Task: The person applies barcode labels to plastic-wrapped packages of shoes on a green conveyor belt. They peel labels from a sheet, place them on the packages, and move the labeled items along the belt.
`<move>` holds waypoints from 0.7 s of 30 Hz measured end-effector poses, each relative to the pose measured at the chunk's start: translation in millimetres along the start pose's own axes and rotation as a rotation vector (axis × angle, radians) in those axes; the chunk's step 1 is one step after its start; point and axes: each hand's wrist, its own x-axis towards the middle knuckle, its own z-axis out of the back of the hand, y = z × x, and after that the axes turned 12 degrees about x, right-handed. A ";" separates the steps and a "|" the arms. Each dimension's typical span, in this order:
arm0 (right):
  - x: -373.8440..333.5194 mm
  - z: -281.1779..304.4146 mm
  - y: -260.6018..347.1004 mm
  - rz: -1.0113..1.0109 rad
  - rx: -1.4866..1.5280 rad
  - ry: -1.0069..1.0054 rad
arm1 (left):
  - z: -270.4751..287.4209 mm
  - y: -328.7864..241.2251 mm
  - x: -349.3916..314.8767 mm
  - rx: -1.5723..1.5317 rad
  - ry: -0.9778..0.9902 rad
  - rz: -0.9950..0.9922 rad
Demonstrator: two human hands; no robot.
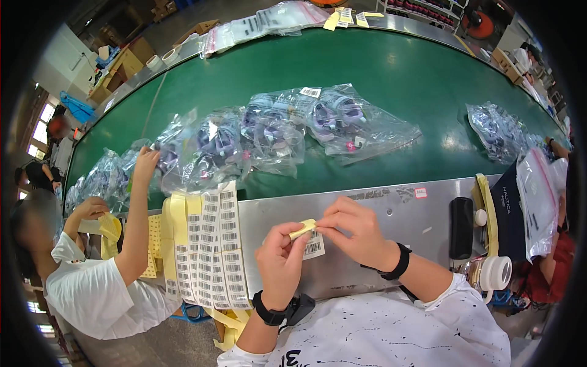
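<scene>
In front of my chest, my left hand (281, 260) is closed on a small piece of barcode label strip (303, 228) with yellow backing. The fingertips of my right hand (358, 229) pinch its right end. Just below, a white part with a printed barcode (314, 246) shows between the hands; whether it belongs to the same piece I cannot tell. Left of my hands, long sheets of barcode labels (211, 257) lie over the metal ledge (269, 211). Beyond the ledge, clear bags of blue-purple shoes (336, 119) rest on the green conveyor belt (391, 67).
At left, a co-worker in a white shirt (110, 293) reaches over the bagged shoes. A black case (461, 227), a clear jar with a white lid (494, 273) and a dark blue box (509, 211) stand at right. Flat plastic bags (263, 24) lie along the far edge.
</scene>
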 end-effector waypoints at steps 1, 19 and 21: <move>0.2 0.4 -0.4 0.035 -0.048 0.010 | -0.3 1.2 1.2 0.003 0.001 -0.001; 155.8 177.1 -6.2 -0.148 -0.106 -0.197 | 8.3 68.8 26.5 -0.150 0.010 0.266; 182.9 223.0 -52.9 -0.234 -0.226 -0.198 | -0.9 71.7 29.1 -0.155 -0.006 0.253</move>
